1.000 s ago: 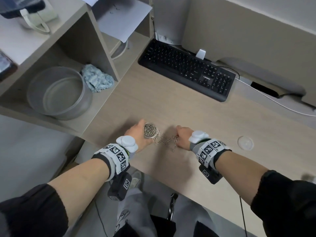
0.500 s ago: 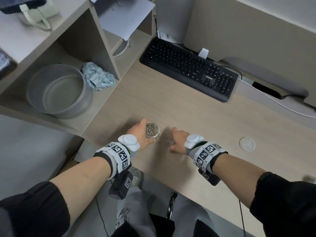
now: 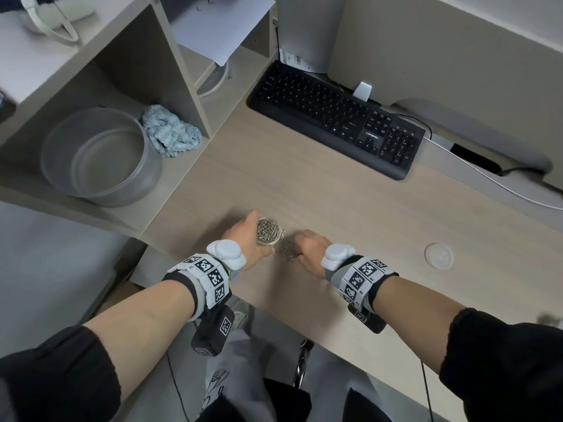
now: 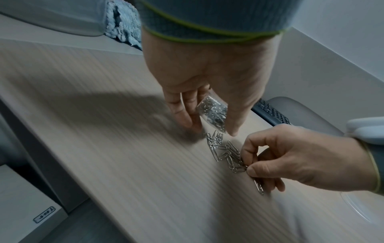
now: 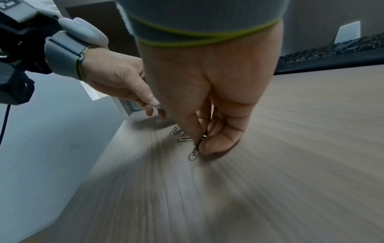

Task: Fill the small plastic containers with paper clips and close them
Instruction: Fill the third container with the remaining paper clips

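My left hand grips a small clear plastic container packed with silver paper clips, tilted just above the desk; in the left wrist view the container sits between thumb and fingers. Right beside it a loose pile of paper clips lies on the wood. My right hand pinches a few clips from that pile between thumb and forefinger, fingertips touching the desk. The container's round clear lid lies flat on the desk well to the right of my right wrist.
A black keyboard lies at the back of the desk with a white cable beside it. On the left a shelf unit holds a grey round tub and a blue cloth. The desk's near edge runs just under my wrists.
My right hand has slid left along the desk, raking the loose clips toward the container and closing its fingertips on some. The left hand holds the container nearly still.
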Motion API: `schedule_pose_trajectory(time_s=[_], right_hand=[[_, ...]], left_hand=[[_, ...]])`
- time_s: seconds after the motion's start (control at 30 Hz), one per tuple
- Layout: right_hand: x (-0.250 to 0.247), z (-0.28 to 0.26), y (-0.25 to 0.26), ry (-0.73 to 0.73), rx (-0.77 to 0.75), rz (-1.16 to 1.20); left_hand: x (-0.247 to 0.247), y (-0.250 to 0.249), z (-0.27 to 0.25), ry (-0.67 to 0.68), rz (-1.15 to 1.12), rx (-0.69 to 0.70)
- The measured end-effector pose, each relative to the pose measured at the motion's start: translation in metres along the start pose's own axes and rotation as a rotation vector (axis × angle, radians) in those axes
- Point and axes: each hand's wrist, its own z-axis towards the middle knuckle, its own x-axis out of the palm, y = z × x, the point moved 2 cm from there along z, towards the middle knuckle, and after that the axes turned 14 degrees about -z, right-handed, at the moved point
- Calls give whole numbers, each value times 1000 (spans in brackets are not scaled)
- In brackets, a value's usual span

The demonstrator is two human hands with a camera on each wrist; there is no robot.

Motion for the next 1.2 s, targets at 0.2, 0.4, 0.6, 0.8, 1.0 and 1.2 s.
schedule_pose_trajectory(time_s=[0.2, 0.4, 0.6, 0.8, 1.0, 1.2], right_hand=[[-2, -2, -5, -43, -20, -10], [-21, 0, -16, -34, 89, 143], [-62, -11, -6, -191, 35, 475], [-73, -9, 15, -209, -67, 510], [-46, -16, -26, -118, 243, 355], [-4, -18, -27, 113, 382, 255]], left_hand=[[2, 0, -3, -1, -4, 5], [11, 1, -6, 28, 16, 5], [18, -7, -9, 29, 20, 40], [17, -18, -9, 7, 47, 80], [9, -12, -10, 11, 53, 73], [1, 2, -12, 23, 71, 55]])
